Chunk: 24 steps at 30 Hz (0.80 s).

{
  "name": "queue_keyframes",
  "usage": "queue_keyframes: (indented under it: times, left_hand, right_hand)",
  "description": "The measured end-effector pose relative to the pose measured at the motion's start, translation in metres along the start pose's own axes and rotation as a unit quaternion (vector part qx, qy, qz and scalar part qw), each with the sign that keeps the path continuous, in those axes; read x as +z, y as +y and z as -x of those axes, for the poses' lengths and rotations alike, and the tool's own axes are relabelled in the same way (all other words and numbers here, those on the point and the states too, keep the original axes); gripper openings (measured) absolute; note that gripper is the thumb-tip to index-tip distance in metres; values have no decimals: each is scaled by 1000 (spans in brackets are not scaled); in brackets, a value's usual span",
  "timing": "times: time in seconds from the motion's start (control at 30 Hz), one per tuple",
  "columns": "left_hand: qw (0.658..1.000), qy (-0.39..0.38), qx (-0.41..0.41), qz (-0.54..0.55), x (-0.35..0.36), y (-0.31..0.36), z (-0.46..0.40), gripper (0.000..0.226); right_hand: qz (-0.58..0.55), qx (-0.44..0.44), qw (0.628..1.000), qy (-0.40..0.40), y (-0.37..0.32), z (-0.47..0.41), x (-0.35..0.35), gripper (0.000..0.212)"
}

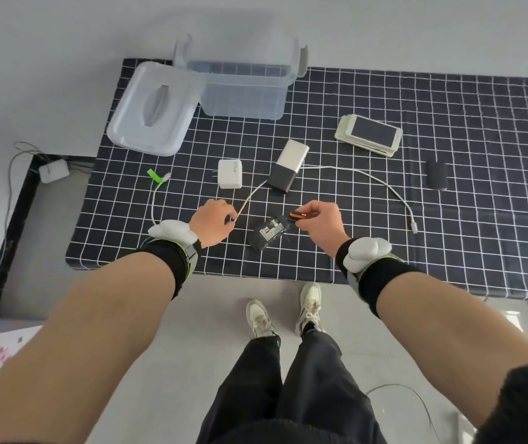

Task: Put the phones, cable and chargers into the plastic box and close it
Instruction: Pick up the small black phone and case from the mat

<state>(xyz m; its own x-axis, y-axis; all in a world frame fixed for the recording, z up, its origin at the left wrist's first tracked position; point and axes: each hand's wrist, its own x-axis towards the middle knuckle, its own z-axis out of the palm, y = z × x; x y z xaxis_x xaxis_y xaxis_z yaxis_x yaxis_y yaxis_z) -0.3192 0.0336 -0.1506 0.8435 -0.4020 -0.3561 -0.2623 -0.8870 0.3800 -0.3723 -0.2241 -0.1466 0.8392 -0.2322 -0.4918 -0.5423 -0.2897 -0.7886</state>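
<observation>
Left hand (pixel 213 222): mine, fingers curled, pinching the white cable (pixel 357 173) near the front of the table. Right hand (pixel 317 222): mine, fingers closed round a small orange-and-black object (pixel 298 215), held just above the near end of a dark phone (pixel 268 233) that lies on the cloth between my hands; what the small object is, I cannot tell. Cable: runs from my left pinch up under the power bank, then arcs right to a plug end lying on the cloth; another stretch loops left to a green tie (pixel 154 176). White charger (pixel 230 174): flat on the cloth, beside the power bank. Power bank (pixel 287 169), silver and black: mid-table, resting over the cable. Stack of phones (pixel 370 135): right of centre, well apart from my hands. Plastic box (pixel 243 91): clear, open, at the far edge. Lid (pixel 152 110): off, leaning against the box's left side. Small dark oval item (pixel 437 174): far right. Table (pixel 480 123): covered in a dark grid-pattern cloth.
</observation>
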Motion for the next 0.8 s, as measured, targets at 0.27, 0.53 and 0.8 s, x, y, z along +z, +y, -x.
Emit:
queue_keyframes:
  times: [0.27,0.53,0.8]
  left_hand:
    - [997,-54,17,44,8,-1,-4,20]
    - [988,-113,-11,106,31,14,-10,27]
    - [976,-181,17,118,33,28,-8,21]
  right_hand:
    - [13,41,999,17,6,-5,10,18]
    - [-1,120,992,26,11,-8,4,21]
    - [38,139,987,72,15,-13,-1,15]
